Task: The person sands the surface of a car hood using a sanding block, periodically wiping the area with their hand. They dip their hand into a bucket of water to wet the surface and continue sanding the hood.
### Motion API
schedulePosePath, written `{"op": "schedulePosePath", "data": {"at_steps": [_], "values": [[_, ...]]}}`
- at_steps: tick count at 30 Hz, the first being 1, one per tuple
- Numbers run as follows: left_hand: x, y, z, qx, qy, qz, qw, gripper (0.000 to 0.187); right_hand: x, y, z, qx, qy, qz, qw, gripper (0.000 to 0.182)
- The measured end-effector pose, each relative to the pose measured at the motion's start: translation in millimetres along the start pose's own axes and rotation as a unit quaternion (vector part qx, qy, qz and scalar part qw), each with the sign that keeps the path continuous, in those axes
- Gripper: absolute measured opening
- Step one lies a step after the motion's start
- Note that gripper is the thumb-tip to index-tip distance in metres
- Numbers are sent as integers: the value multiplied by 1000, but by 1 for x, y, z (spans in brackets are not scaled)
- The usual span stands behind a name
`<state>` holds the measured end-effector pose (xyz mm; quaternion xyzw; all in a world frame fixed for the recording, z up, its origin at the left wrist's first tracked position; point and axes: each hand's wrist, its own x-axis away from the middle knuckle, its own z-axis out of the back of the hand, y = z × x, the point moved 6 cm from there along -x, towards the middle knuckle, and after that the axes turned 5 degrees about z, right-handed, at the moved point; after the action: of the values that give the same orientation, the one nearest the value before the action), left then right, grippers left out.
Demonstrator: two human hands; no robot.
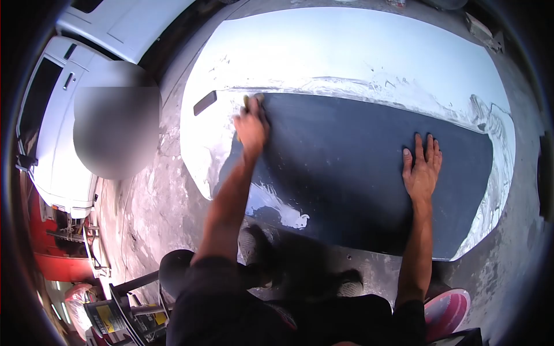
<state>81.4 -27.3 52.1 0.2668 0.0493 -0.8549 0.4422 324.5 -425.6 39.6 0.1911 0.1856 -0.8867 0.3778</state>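
Observation:
A large white panel (346, 46) with a dark grey area (346, 155) across its near part lies in front of me. My left hand (252, 130) presses at the upper left edge of the grey area, its fingers closed round a small yellowish pad (254, 101) that shows only in part. Further right, my right hand (423, 167) rests flat on the grey surface, fingers spread, with nothing held. Just left of my left hand is a dark rectangular recess (205, 103). Whitish smears run along the grey area's borders.
A white vehicle (63, 127) stands at the left, beside a blurred patch. Lower left are a metal frame (124, 300) and dark containers with yellow labels (107, 317). A pink and white round object (449, 314) is at the lower right. Stained concrete floor (147, 207) surrounds the panel.

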Motion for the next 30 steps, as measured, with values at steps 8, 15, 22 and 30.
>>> {"op": "schedulePosePath", "data": {"at_steps": [8, 15, 22, 30], "values": [[87, 63, 19, 31, -4, -158, 987, 54, -2, 0, -4, -13, 17, -9, 1000, 51], [32, 69, 0, -57, 24, -67, 996, 53, -1, -5, 2, -26, 15, -13, 999, 50], [-6, 43, -31, 40, 39, -17, 998, 44, -2, -1, 5, -29, 6, -14, 999, 49], [171, 116, 31, 52, -53, -214, 974, 56, 1, -2, 4, -26, 36, -5, 999, 47]]}}
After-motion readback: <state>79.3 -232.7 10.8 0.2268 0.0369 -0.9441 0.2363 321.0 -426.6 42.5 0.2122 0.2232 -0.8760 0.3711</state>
